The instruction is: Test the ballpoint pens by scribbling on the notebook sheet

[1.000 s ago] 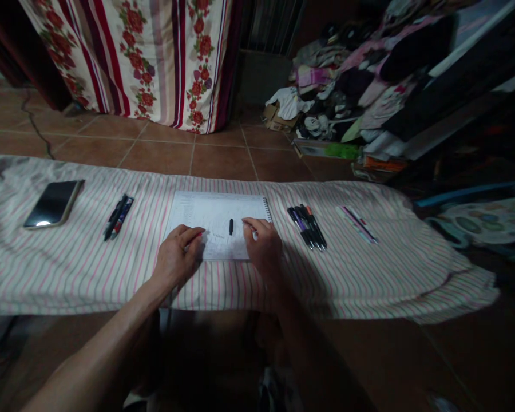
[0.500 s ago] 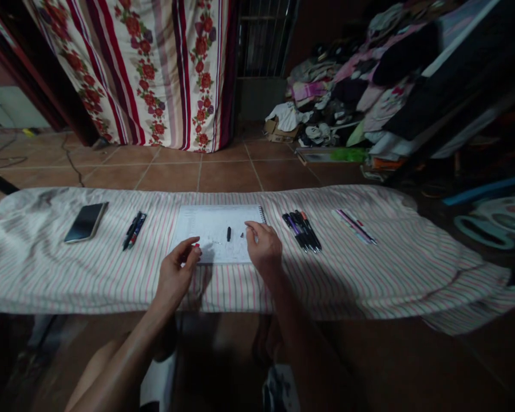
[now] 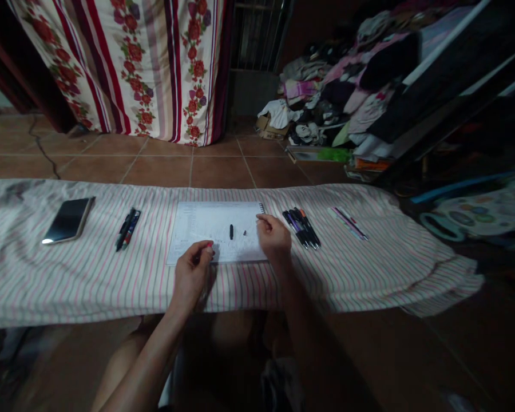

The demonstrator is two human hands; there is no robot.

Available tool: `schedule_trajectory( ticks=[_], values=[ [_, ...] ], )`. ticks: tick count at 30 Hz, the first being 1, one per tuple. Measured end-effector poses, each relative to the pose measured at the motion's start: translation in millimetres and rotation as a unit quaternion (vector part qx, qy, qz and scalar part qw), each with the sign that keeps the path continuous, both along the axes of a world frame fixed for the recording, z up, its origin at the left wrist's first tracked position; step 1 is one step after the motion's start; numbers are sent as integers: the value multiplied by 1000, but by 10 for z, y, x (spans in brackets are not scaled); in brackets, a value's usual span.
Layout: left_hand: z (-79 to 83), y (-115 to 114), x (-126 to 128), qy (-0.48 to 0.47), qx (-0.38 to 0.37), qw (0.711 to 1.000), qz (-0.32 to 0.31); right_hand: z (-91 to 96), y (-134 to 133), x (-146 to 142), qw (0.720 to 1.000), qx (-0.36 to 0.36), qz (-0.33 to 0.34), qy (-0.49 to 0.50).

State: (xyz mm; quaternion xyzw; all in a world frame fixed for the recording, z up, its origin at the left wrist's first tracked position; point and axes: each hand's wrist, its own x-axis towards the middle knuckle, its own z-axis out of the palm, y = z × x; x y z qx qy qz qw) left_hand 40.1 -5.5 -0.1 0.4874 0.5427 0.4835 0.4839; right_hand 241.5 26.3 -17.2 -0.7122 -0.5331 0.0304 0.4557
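A white spiral notebook [image 3: 206, 226] lies open on a striped cloth [image 3: 347, 269]. On its page rest a short black pen cap [image 3: 231, 231] and a tiny dark piece [image 3: 244, 233]. My left hand [image 3: 191, 276] hovers at the notebook's near edge, fingers pinched round a small red-tipped thing. My right hand [image 3: 274, 237] sits closed at the notebook's right edge, between the page and a bunch of dark pens [image 3: 302, 227]; what its fingers hold is hidden.
A phone [image 3: 68, 220] and two pens [image 3: 127, 229] lie left of the notebook. Further pens [image 3: 347, 222] lie at the right. Beyond the cloth are a tiled floor, a floral curtain [image 3: 146, 63] and a heap of clothes [image 3: 339, 97].
My right hand has slid rightwards off the page to its right edge. My left hand has drawn back a little toward me. The view has shifted slightly.
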Motion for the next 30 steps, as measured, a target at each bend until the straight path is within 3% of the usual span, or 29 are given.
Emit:
schedule_trajectory(
  ticks=[8,13,21,25,30],
  values=[
    [-192,-128,-144,4,-13,999,-29,53,68,-366,998,44,23,49],
    [-303,-94,-343,44,22,998,-39,178,129,-680,993,68,31,89],
    [-302,-124,-585,13,60,996,-58,257,-61,-1115,997,16,66,41],
    [-247,-94,-660,1,60,997,-49,220,-50,-1166,996,-10,77,32],
    [-250,31,-613,18,89,996,-25,158,41,-992,997,1,80,-7]
  ],
)
